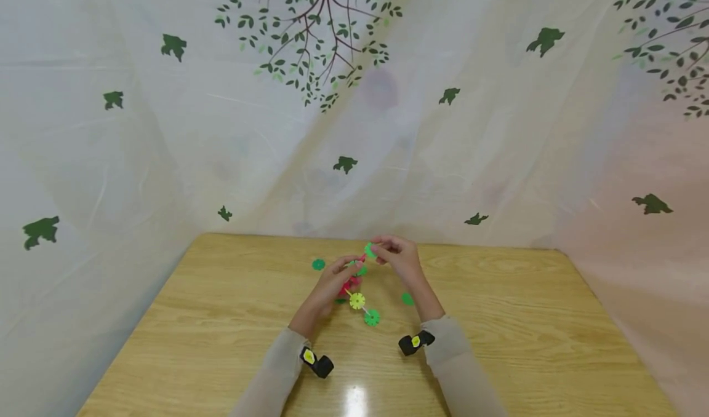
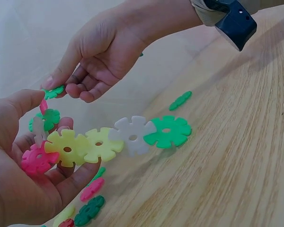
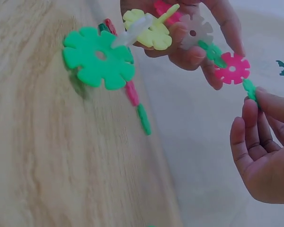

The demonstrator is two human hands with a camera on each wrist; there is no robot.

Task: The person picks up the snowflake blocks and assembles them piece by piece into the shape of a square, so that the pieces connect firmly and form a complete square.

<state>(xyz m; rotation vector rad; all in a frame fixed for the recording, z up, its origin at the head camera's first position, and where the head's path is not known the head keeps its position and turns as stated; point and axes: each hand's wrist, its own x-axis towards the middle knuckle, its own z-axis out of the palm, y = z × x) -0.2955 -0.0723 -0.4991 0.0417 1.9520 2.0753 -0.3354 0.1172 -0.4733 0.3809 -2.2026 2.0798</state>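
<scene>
Left fingers [image 2: 80, 182] round disc chain [image 2: 109, 140]; right fingers [image 2: 92, 90] pinch end disc [image 2: 54, 92].

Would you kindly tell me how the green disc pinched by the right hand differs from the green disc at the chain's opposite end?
The pinched disc is held by the right hand; the end disc is untouched. The pinched disc adjoins a pink disc, the end disc a white disc. Both are green with notched rims.

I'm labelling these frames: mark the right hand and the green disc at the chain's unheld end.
Right hand [image 1: 407, 261], head view: between thumb and wrist.
Green disc [image 2: 168, 138], left wrist view: its flat face beside the hole.
</scene>
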